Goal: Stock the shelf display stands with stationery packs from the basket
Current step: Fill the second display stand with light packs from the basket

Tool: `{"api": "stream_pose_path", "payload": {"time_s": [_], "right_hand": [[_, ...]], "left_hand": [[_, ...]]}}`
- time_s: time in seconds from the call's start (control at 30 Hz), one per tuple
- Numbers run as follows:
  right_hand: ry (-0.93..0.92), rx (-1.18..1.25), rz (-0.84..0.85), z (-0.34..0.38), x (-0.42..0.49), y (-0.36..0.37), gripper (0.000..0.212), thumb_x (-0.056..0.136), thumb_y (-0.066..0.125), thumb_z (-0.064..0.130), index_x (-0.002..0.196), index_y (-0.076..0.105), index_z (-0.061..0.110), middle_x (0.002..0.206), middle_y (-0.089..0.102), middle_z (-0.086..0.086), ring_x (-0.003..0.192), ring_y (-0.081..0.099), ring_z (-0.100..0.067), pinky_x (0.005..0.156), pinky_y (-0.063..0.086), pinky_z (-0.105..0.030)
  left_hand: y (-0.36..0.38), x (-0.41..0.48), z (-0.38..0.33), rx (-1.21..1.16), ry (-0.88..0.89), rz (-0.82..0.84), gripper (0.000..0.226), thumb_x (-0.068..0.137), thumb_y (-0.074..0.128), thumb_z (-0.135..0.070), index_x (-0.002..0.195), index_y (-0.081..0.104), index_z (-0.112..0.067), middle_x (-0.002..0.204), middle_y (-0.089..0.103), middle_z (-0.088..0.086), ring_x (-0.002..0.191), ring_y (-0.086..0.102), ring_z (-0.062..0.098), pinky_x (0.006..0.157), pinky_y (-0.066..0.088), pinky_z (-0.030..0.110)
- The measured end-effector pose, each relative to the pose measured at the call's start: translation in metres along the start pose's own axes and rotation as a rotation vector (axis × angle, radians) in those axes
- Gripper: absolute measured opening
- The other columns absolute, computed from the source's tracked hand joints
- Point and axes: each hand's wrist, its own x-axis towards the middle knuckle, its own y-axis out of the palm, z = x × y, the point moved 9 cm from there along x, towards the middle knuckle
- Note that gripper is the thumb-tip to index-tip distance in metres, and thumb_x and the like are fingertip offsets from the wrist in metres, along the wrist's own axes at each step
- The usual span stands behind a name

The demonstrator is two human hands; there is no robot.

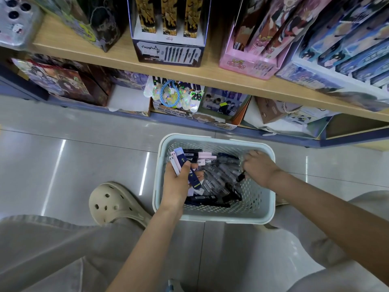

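1. Left hand: over the basket's near-left corner, thumb up, fingers wrapped round a fan of packs. The fan is one navy pack with a lime mark and at least two pale pink.
2. Right hand: palm down at the basket's far-right side, fingers curled among the loose packs. I cannot tell whether it grips one.
3. Basket: one, pale, perforated, on the tiled floor below the shelf.
4. Loose packs: a jumbled heap of slim boxes in the basket, black, clear and pink, too many to count.
5. Stands on the shelf, four: dark stand, black-gold stand, pink stand, blue stand.
6. Clog: one, beige, left of the basket.
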Motion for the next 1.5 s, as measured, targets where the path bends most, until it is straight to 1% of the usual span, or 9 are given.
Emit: {"api": "stream_pose_path", "payload": {"time_s": [0.23,0.33,0.47,0.57,0.73,1.07,1.17,1.23,1.5], "right_hand": [[0.082,1.28,-0.278,0.024,-0.044,-0.049,0.02,0.095,0.054,0.021,0.11,0.046,0.012,0.109,0.066,-0.01,0.082,0.064,-0.012,0.077,0.049,-0.024],[0.056,1.543,-0.387,0.04,-0.054,-0.064,0.017,0.091,0.059,0.018,0.101,0.045,0.019,0.101,0.061,-0.003,0.058,0.058,0.002,0.061,0.048,-0.015],[0.073,1.693,-0.518,0.051,-0.068,-0.074,0.021,0.087,0.066,0.017,0.09,0.049,0.029,0.098,0.064,-0.007,0.066,0.06,-0.006,0.061,0.051,-0.023],[0.041,1.643,-0.591,0.053,-0.082,-0.082,0.024,0.085,0.069,0.017,0.09,0.051,0.033,0.089,0.066,0.002,0.079,0.061,-0.004,0.075,0.048,-0.018],[0.008,1.455,-0.628,0.048,-0.106,-0.095,0.029,0.086,0.067,0.017,0.073,0.046,0.032,0.063,0.056,0.027,0.063,0.052,0.004,0.062,0.037,-0.014],[-0.054,1.4,-0.582,0.035,-0.153,-0.14,0.045,0.081,0.072,0.012,0.101,0.037,0.03,0.089,0.065,-0.006,0.078,0.066,-0.031,0.075,0.053,-0.052],[-0.057,1.407,-0.656,0.026,-0.17,-0.164,0.023,0.091,0.059,0.019,0.097,0.04,0.031,0.088,0.06,-0.016,0.075,0.068,-0.03,0.071,0.055,-0.054],[-0.071,1.426,-0.696,0.024,-0.18,-0.185,0.007,0.096,0.049,0.021,0.094,0.046,0.027,0.089,0.061,-0.023,0.075,0.069,-0.025,0.068,0.058,-0.048],[-0.189,1.099,-0.978,0.027,-0.231,-0.304,0.014,0.092,0.057,0.023,0.082,0.06,0.033,0.08,0.064,0.009,0.068,0.055,-0.004,0.066,0.046,-0.022]], "left_hand": [[0.008,-0.011,0.006,0.001,-0.071,-0.018,0.008,0.099,0.048,-0.014,0.102,0.051,-0.007,0.079,0.064,0.002,0.048,0.058,0.01,0.044,0.046,0.022],[0.012,-0.016,0.005,0.031,-0.058,0.009,0.024,0.094,0.057,-0.021,0.107,0.058,-0.001,0.071,0.062,0.004,0.051,0.056,0.011,0.046,0.044,0.021],[0.022,-0.028,-0.01,0.003,0.004,0.094,0.015,0.09,0.063,-0.022,0.092,0.06,-0.007,0.064,0.06,0.003,0.053,0.054,0.012,0.048,0.044,0.02],[0.024,-0.038,-0.025,0.025,0.074,0.102,0.011,0.085,0.069,-0.013,0.081,0.059,-0.012,0.053,0.058,-0.002,0.046,0.049,0.01,0.043,0.04,0.02],[0.032,-0.053,-0.051,0.125,0.231,0.127,0.018,0.081,0.072,-0.007,0.083,0.054,-0.008,0.053,0.054,0.0,0.042,0.047,0.01,0.042,0.04,0.022],[0.04,-0.102,-0.123,0.188,0.418,0.115,0.018,0.087,0.068,-0.015,0.091,0.052,-0.008,0.052,0.053,0.002,0.04,0.048,0.008,0.045,0.044,0.019],[0.031,-0.116,-0.151,0.112,0.451,0.115,0.015,0.091,0.062,-0.016,0.095,0.052,-0.006,0.055,0.055,0.004,0.04,0.048,0.008,0.043,0.043,0.019],[0.022,-0.124,-0.169,0.085,0.464,0.099,0.015,0.094,0.058,-0.017,0.098,0.052,-0.004,0.06,0.057,0.005,0.039,0.049,0.008,0.041,0.041,0.018],[-0.012,-0.157,-0.26,0.138,0.63,0.105,0.014,0.095,0.056,-0.018,0.097,0.056,-0.004,0.056,0.061,-0.001,0.042,0.054,0.008,0.043,0.045,0.02]]}}
